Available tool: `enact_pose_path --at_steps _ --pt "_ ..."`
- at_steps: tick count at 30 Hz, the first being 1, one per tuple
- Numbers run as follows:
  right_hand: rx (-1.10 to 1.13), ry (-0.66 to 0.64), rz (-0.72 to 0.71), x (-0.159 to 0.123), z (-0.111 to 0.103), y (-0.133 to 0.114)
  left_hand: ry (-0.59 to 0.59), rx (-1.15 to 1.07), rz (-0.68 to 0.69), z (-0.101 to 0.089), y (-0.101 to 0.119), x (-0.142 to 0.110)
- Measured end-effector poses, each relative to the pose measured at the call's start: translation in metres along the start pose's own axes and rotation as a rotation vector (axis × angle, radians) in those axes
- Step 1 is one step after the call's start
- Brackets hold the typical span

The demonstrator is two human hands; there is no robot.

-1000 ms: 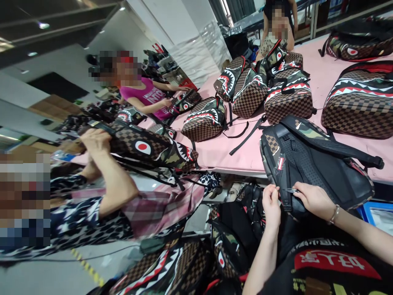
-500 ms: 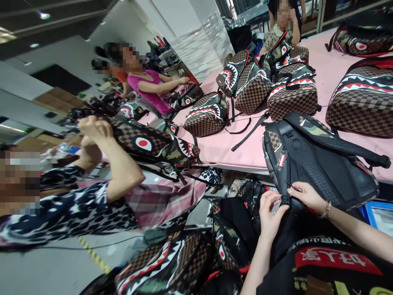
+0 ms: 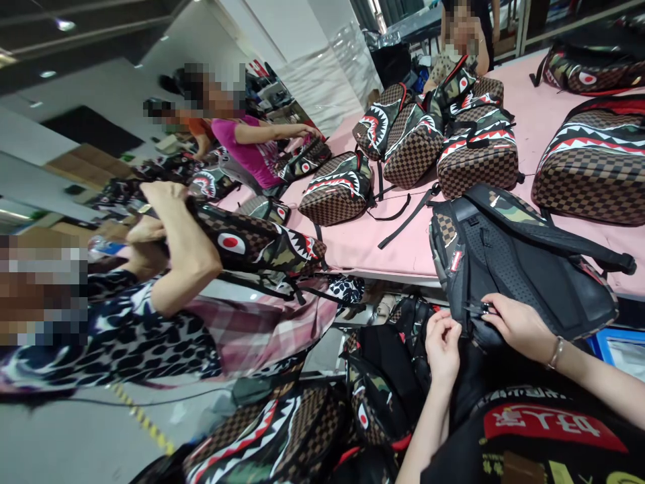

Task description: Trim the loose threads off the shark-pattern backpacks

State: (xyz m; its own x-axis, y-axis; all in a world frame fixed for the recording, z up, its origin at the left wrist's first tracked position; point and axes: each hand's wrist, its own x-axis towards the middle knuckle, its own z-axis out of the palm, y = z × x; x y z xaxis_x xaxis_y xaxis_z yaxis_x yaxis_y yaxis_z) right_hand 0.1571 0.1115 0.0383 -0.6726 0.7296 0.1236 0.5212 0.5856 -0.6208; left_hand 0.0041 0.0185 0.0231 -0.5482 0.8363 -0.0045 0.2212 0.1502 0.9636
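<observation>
A black backpack [image 3: 519, 269] with a mesh back panel and a camouflage strap lies back-up over the near edge of the pink table [image 3: 373, 249]. My left hand [image 3: 443, 346] pinches the bag's lower edge, fingers closed on the fabric. My right hand [image 3: 519, 326] rests on the same edge just to the right, holding small metal snips [image 3: 478, 308] against it. A bracelet is on my right wrist.
Several shark-mouth checkered backpacks [image 3: 476, 158] lie across the table, and more [image 3: 282, 437] are heaped on the floor under my arms. A person in a patterned top [image 3: 151, 336] at left holds up a bag [image 3: 256, 245]. Other people sit at the far side.
My left hand has slid back along the bag's edge and pinched it again. My right hand stays at the edge with the snips. The person at left raised their arm higher.
</observation>
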Motion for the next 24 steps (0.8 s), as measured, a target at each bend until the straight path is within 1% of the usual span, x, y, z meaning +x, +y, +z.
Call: enact_pose_path --at_steps 3,5,9,13,15,19,22,24 --pt "-0.208 -0.052 -0.208 -0.007 -0.014 -0.002 0.025 0.013 0.018 0.001 0.000 -0.002" --pt "-0.311 -0.081 -0.276 -0.008 -0.019 -0.006 0.039 0.036 0.040 0.003 0.000 -0.004" --pt "-0.420 -0.096 -0.296 -0.007 -0.022 -0.014 0.049 0.097 0.123 0.008 0.003 -0.007" --pt "-0.420 -0.100 -0.267 -0.005 -0.020 -0.018 0.058 0.118 0.158 0.011 0.003 -0.008" --pt "-0.377 -0.107 -0.241 -0.006 -0.020 -0.016 0.076 0.078 0.120 0.011 0.000 -0.007" --pt "-0.288 -0.132 -0.185 -0.007 -0.021 -0.010 0.103 -0.083 -0.031 0.011 -0.010 -0.006" --pt "-0.289 -0.177 -0.180 -0.005 -0.022 -0.010 0.097 -0.183 -0.119 0.012 -0.016 -0.007" --pt "-0.315 -0.206 -0.199 -0.002 -0.023 -0.013 0.099 -0.210 -0.147 0.014 -0.017 -0.007"
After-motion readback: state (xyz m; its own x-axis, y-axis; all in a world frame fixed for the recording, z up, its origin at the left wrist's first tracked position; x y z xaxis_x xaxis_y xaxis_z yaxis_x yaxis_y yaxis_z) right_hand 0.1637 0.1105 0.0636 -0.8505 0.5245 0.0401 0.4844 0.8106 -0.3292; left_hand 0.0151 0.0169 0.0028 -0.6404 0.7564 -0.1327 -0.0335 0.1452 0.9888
